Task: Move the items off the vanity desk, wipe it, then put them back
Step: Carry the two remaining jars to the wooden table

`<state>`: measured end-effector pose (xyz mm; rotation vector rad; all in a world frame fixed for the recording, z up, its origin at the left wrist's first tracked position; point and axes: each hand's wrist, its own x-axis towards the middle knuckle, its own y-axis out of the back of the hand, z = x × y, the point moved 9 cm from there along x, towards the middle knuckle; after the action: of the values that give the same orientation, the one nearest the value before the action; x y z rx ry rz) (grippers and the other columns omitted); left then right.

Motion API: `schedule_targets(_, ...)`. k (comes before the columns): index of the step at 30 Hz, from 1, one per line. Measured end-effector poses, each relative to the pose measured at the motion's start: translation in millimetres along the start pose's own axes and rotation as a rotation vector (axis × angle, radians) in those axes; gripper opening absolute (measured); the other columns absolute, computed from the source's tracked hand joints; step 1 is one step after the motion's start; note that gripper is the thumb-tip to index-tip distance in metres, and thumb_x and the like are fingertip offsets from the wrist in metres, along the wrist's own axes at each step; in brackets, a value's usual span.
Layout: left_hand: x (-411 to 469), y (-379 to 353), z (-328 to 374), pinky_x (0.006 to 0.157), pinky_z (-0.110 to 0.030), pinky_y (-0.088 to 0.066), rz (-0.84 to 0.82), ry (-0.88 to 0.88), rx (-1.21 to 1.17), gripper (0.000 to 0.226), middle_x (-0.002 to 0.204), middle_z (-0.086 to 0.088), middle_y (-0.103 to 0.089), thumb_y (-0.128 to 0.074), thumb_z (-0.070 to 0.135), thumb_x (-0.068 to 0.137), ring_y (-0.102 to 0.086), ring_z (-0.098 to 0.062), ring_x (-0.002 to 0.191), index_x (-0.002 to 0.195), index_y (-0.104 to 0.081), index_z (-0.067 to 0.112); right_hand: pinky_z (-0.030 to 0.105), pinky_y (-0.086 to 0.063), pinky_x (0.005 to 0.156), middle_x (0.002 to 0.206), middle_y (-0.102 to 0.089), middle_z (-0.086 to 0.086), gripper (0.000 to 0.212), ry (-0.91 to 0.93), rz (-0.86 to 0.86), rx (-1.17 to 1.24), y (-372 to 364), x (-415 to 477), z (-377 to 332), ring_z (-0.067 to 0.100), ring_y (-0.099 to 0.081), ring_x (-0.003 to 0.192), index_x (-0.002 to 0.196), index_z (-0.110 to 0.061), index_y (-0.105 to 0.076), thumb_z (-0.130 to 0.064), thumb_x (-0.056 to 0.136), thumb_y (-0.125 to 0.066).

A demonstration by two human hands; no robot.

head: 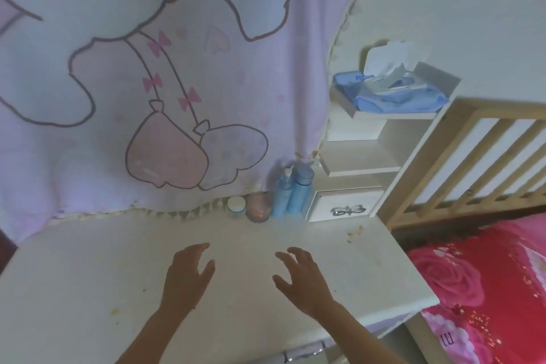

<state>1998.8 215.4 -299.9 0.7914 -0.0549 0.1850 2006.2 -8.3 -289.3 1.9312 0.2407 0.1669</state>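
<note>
While a pale pink blanket [147, 83] printed with a cartoon figure hangs across the back at the left, the cream desk [74, 275] spreads out below it, its top dotted with small specks. Over the middle of the top the left hand [189, 275] hovers palm down, fingers spread apart and gently bent, holding nothing; whether it touches the surface cannot be told. Behind it, against the blanket's fringed hem, 4 items stand in a tight row at the desk's back edge: a small white-lidded jar [236, 206], just beside it a rounder pink jar [259, 206], then a blue pump bottle [283, 195] and a taller blue capped bottle [300, 189] touching side by side. The right hand [301, 278] is level with the left, well apart from the row, fingers likewise splayed and curved around nothing. Further right a white drawer [345, 208] with a bow-shaped handle sits under open shelves, with brownish stains [354, 233] on the desk before it. A blue tissue pack [393, 89] lies on the top shelf, a white sheet sticking up. At the far right a wooden bed rail [472, 162] stands over red rose-print bedding [487, 275].
</note>
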Motion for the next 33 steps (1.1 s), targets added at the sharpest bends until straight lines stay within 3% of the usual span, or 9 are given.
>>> schedule_targets(3, 55, -18, 8, 0.089, -0.038, -0.043, -0.037, -0.052, 0.019, 0.072, 0.111, -0.009, -0.064, -0.031, 0.053, 0.068, -0.056, -0.033, 0.103, 0.113, -0.061, 0.007, 0.040, -0.037, 0.101, 0.137, -0.045, 0.011, 0.084, -0.029, 0.025, 0.033, -1, 45, 6, 0.027, -0.038, 0.130, 0.131, -0.018, -0.049, -0.061, 0.066, -0.017)
schedule_targets(8, 116, -68, 13, 0.053, -0.031, -0.055, -0.181, -0.157, 0.205, 0.041, 0.093, -0.006, -0.070, -0.039, 0.039, 0.068, -0.067, -0.025, 0.070, 0.103, -0.049, 0.018, 0.029, -0.022, 0.111, 0.151, -0.021, 0.001, 0.098, -0.052, -0.164, 0.014, -27, 89, 8, 0.015, -0.017, 0.139, 0.144, -0.027, -0.022, -0.065, 0.056, -0.002)
schedule_targets(10, 132, -85, 12, 0.048, -0.028, -0.054, -0.258, -0.167, 0.308, 0.042, 0.094, -0.005, -0.070, -0.043, 0.040, 0.065, -0.068, -0.023, 0.070, 0.100, -0.054, 0.019, 0.029, -0.019, 0.112, 0.153, -0.017, 0.001, 0.081, -0.038, -0.206, 0.002, -32, 109, 10, 0.016, -0.015, 0.140, 0.146, -0.026, -0.016, -0.064, 0.074, -0.013)
schedule_targets(13, 152, -100, 10, 0.045, -0.029, -0.053, -0.308, -0.127, 0.376, 0.051, 0.092, -0.006, -0.071, -0.081, 0.033, 0.045, -0.069, -0.023, 0.070, 0.091, -0.067, 0.015, 0.030, -0.023, 0.111, 0.152, -0.020, 0.003, 0.059, -0.008, -0.238, -0.028, -40, 135, 12, 0.019, -0.020, 0.139, 0.145, -0.023, -0.019, -0.042, 0.093, -0.041)
schedule_targets(16, 164, -115, 4, 0.046, -0.026, -0.053, -0.365, -0.107, 0.400, 0.072, 0.093, 0.000, -0.071, -0.087, 0.037, 0.029, -0.069, -0.021, 0.073, 0.095, -0.063, 0.022, 0.029, -0.049, 0.089, 0.131, -0.053, 0.007, 0.060, 0.056, -0.154, -0.005, -32, 165, 12, 0.022, -0.054, 0.118, 0.133, -0.020, -0.037, -0.041, 0.079, -0.053)
schedule_targets(20, 181, -121, -7, 0.047, -0.016, -0.049, -0.372, -0.117, 0.453, 0.091, 0.099, 0.012, -0.070, -0.076, 0.058, 0.026, -0.068, -0.009, 0.075, 0.108, -0.044, 0.033, 0.039, -0.039, 0.102, 0.151, -0.020, 0.011, 0.063, 0.136, -0.283, -0.112, -52, 187, 11, 0.028, -0.025, 0.137, 0.145, -0.025, -0.018, -0.031, 0.091, -0.049)
schedule_targets(22, 184, -117, 1, 0.056, -0.023, -0.054, -0.355, -0.135, 0.561, 0.095, 0.110, 0.007, -0.067, -0.079, 0.058, 0.031, -0.067, -0.016, 0.086, 0.116, -0.044, 0.032, 0.041, -0.053, 0.081, 0.139, -0.039, 0.022, 0.072, 0.171, -0.237, -0.105, -59, 194, 13, 0.038, -0.045, 0.124, 0.138, -0.023, -0.027, -0.030, 0.077, -0.064)
schedule_targets(25, 184, -118, 9, 0.098, -0.044, -0.039, -0.371, -0.134, 0.535, 0.073, 0.147, -0.005, -0.028, -0.063, 0.041, 0.077, -0.033, -0.030, 0.130, 0.141, -0.029, 0.026, 0.027, -0.056, 0.062, 0.123, -0.050, 0.014, 0.082, 0.139, -0.223, -0.176, -76, 201, 19, 0.033, -0.061, 0.107, 0.123, -0.028, -0.045, -0.046, 0.050, -0.078)
schedule_targets(33, 180, -112, -6, 0.094, -0.034, -0.038, -0.264, 0.012, 0.586, 0.046, 0.135, -0.003, -0.036, -0.053, 0.035, 0.083, -0.037, -0.023, 0.123, 0.127, -0.046, 0.024, 0.033, -0.056, 0.057, 0.104, -0.067, 0.014, 0.098, 0.120, -0.215, -0.256, -84, 221, 11, 0.033, -0.067, 0.089, 0.115, -0.025, -0.046, -0.053, 0.027, -0.082)
